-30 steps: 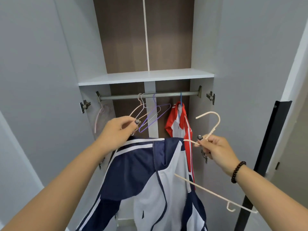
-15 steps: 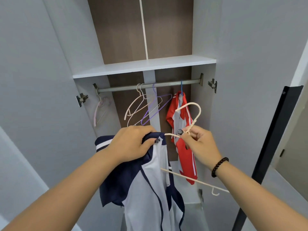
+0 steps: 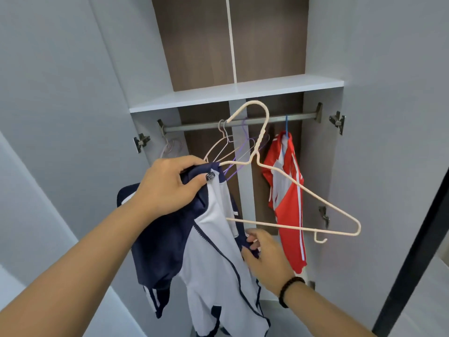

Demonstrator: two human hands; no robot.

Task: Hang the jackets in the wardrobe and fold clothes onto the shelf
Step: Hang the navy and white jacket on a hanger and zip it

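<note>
The left hand (image 3: 167,188) grips the navy and white jacket (image 3: 213,259) by its collar, with one end of the cream hanger (image 3: 286,176) tucked inside. The right hand (image 3: 264,259) pinches the jacket lower down. Next, I think, pull the other shoulder over the hanger

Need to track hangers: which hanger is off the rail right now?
The cream wire hanger: one end is tucked into the navy-and-white jacket gripped by the left hand. The others hang on the grey rail.

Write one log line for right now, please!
left hand: grips jacket, hanger | right hand: pinches jacket | rod: not reached
</note>
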